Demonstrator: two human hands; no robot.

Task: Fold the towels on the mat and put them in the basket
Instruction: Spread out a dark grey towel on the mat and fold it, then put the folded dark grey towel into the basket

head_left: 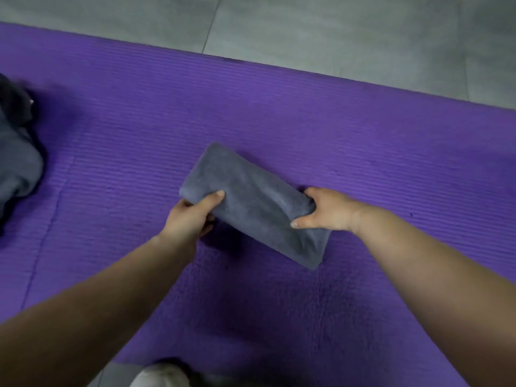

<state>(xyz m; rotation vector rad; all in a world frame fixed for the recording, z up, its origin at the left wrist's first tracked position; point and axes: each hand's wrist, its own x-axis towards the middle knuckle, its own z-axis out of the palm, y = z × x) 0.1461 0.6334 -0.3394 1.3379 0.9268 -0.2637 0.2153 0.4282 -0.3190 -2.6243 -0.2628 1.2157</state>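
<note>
Ribbed purple foam mat point(363, 129) is laid out on a grey tiled floor point(335, 32). A folded grey terry towel point(251, 199) is around the middle of the mat. The person's left hand point(192, 216) grips its left end and the right hand point(326, 210) pinches its right side, fingers point(216, 197) clamped on the cloth. A crumpled heap of dark grey towels point(16, 169) sits at the mat's left edge.

I see the folded towel point(251, 202) over the middle of the mat point(279, 113), slantwise, one end farther to the left and the other nearer to the right. The left hand point(190, 216) holds its left edge and the right hand point(326, 210) its right edge. A heap of towels point(16, 169) lies on the mat far to the left, and the floor point(335, 29) is behind the mat.
</note>
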